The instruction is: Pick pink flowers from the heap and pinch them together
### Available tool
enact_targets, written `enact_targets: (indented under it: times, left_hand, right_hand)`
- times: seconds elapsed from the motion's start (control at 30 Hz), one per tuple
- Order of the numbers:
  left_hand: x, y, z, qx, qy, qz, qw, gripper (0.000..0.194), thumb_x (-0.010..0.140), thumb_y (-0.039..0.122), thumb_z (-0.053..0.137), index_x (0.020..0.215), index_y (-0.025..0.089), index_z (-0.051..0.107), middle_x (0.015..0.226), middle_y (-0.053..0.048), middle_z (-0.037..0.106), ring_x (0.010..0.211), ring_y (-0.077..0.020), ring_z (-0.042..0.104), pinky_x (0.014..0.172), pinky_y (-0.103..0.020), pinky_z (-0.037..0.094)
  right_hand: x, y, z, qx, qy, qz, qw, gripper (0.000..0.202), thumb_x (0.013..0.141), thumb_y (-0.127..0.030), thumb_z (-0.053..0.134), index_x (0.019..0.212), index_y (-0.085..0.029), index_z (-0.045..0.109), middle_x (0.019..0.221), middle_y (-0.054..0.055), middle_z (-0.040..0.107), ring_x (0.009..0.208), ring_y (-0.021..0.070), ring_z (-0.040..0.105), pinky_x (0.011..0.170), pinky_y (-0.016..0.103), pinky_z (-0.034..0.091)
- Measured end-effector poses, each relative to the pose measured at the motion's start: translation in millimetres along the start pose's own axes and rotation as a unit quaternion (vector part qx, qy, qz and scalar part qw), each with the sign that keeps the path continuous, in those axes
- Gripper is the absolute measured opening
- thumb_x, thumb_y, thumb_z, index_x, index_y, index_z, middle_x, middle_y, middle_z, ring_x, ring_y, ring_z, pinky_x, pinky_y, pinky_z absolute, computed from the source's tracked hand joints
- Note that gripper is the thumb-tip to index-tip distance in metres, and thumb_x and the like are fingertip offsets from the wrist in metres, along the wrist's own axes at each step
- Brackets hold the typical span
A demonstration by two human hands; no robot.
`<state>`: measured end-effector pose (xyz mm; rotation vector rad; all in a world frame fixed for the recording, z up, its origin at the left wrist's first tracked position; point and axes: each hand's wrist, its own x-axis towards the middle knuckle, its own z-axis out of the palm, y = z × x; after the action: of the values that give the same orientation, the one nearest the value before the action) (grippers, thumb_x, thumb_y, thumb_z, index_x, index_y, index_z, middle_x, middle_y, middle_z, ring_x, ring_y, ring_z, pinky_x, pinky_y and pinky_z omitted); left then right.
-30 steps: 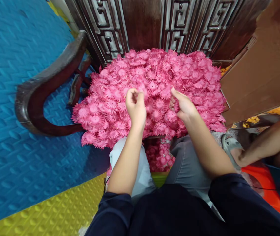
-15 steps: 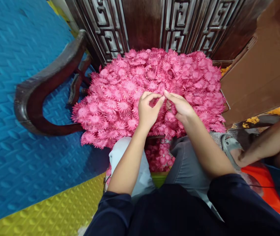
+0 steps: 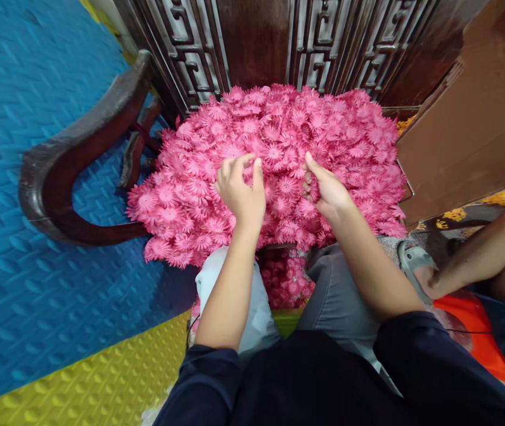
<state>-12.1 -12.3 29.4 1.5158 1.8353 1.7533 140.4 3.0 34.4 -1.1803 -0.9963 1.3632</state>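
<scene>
While the left hand (image 3: 243,192) is hovering over the flowers (image 3: 201,188), thumb and forefinger parted, the right hand (image 3: 329,190) is holding its fingers curled, hiding whether they are gripping anything. The flowers are lying heaped before the carved panel (image 3: 255,44).

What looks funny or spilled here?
Some pink flowers lie down between the knees, below the big pink heap, so they look as if they fell, though perhaps they belong there. Nothing looks plainly broken.

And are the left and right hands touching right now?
Apart: the head view shows pink flowers in the gap between the left hand and right hand.
</scene>
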Motion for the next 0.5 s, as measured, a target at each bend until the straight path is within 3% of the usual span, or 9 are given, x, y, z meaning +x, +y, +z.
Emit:
enact_targets:
  times: [0.07, 0.13, 0.23, 0.3, 0.5]
  left_hand:
    - [2.0, 0.4, -3.2, 0.056, 0.017, 0.003, 0.998, 0.028, 0.078, 0.037, 0.074, 0.102, 0.025, 0.068, 0.110, -0.008, 0.062, 0.115, -0.0286, 0.053, 0.100, -0.041, 0.040]
    - [-1.5, 5.0, -2.6, 0.057, -0.019, 0.027, 0.998, 0.035, 0.075, 0.038, 0.076, 0.106, 0.026, 0.067, 0.111, -0.008, 0.063, 0.115, -0.0291, 0.053, 0.103, -0.044, 0.038]
    - [-14.2, 15.4, 4.4, -0.020, -0.185, 0.089, 0.978, 0.021, 0.080, 0.038, 0.072, 0.094, 0.023, 0.071, 0.094, -0.004, 0.068, 0.097, -0.0226, 0.061, 0.096, -0.040, 0.044]
    - [-22.4, 20.5, 9.9, -0.066, -0.257, 0.093, 0.960, 0.016, 0.080, 0.037, 0.073, 0.086, 0.022, 0.071, 0.088, -0.002, 0.069, 0.088, -0.0187, 0.063, 0.090, -0.036, 0.047]
    - [-26.1, 21.4, 13.1, -0.101, -0.240, 0.072, 0.963, 0.008, 0.082, 0.019, 0.064, 0.080, 0.020, 0.072, 0.083, -0.001, 0.069, 0.078, -0.0139, 0.062, 0.080, -0.029, 0.048]
  right_hand:
    - [-1.3, -3.3, 1.6, 0.047, 0.030, 0.052, 0.997, 0.041, 0.077, -0.060, 0.067, 0.078, -0.020, 0.059, 0.050, -0.007, 0.039, 0.043, 0.0063, 0.029, 0.047, 0.025, 0.029]
    - [-3.9, -6.0, 5.2, 0.079, 0.046, 0.068, 0.994, 0.037, 0.077, -0.055, 0.069, 0.078, -0.019, 0.060, 0.052, -0.007, 0.039, 0.044, 0.0059, 0.028, 0.047, 0.025, 0.027]
    - [-6.8, -7.1, 10.6, 0.085, 0.045, 0.050, 0.994, 0.039, 0.077, -0.056, 0.069, 0.081, -0.019, 0.061, 0.058, -0.006, 0.044, 0.049, 0.0066, 0.037, 0.050, 0.024, 0.034]
    - [-7.0, -6.3, 12.5, 0.083, 0.040, 0.036, 0.995, 0.041, 0.076, -0.059, 0.068, 0.079, -0.019, 0.059, 0.063, -0.004, 0.048, 0.056, 0.0081, 0.047, 0.056, 0.024, 0.040]
    - [-2.4, -2.0, 12.7, 0.082, 0.059, 0.005, 0.995, 0.042, 0.074, -0.059, 0.069, 0.074, -0.018, 0.058, 0.069, -0.001, 0.053, 0.070, 0.0112, 0.058, 0.067, 0.026, 0.049]
